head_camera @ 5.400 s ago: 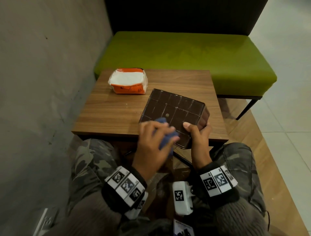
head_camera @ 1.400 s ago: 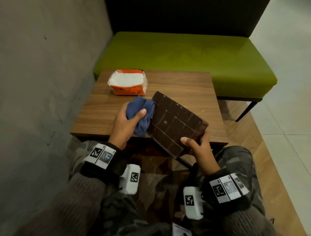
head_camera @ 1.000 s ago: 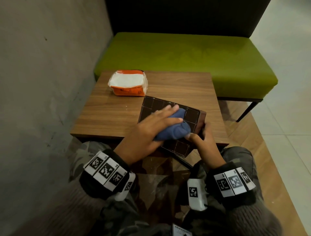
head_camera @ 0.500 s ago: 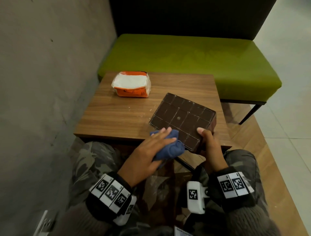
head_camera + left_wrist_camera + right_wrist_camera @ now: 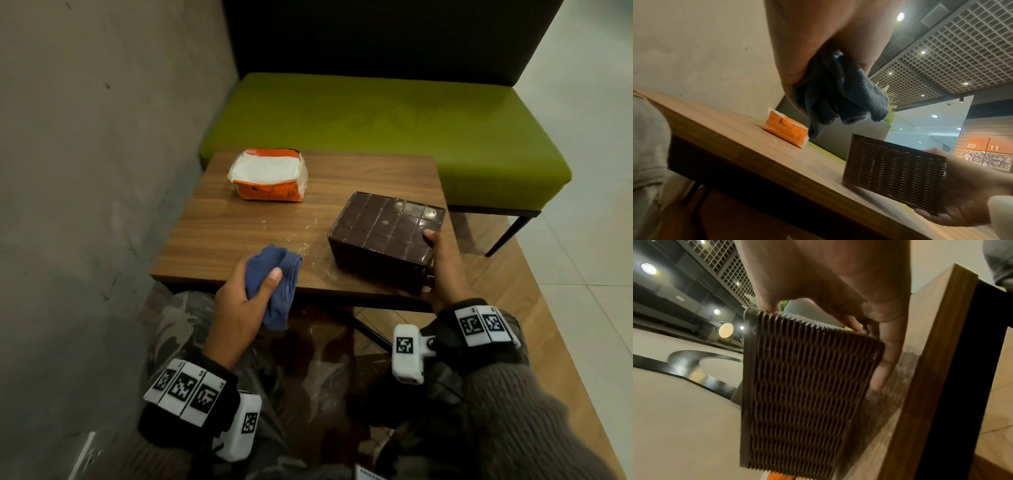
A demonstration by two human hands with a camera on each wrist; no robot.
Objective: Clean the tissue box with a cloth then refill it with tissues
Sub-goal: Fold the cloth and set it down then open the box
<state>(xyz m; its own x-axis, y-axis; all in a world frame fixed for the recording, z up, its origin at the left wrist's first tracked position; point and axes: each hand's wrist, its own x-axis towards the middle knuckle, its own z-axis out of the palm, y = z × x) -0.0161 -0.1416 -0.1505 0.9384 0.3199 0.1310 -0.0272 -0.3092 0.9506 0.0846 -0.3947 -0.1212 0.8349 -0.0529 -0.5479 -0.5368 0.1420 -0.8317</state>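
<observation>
The dark brown tissue box (image 5: 385,236) stands on the wooden table (image 5: 260,222) near its front right corner, grid-patterned face up; its ribbed side (image 5: 894,175) (image 5: 803,395) shows in both wrist views. My right hand (image 5: 442,263) grips the box's near right corner, thumb on top. My left hand (image 5: 246,294) holds a crumpled blue cloth (image 5: 272,277) (image 5: 838,95) over the table's front edge, left of the box and apart from it. An orange pack of white tissues (image 5: 269,180) (image 5: 786,130) lies at the back left of the table.
A grey wall (image 5: 85,171) runs close along the table's left side. A green bench (image 5: 376,126) with a dark backrest stands behind the table. White dust specks lie on the wood between cloth and box. My knees are under the front edge.
The left hand has drawn the cloth off the box, down and to the left. The box, tilted and turned during wiping, now stands flat on the table, still in my right hand.
</observation>
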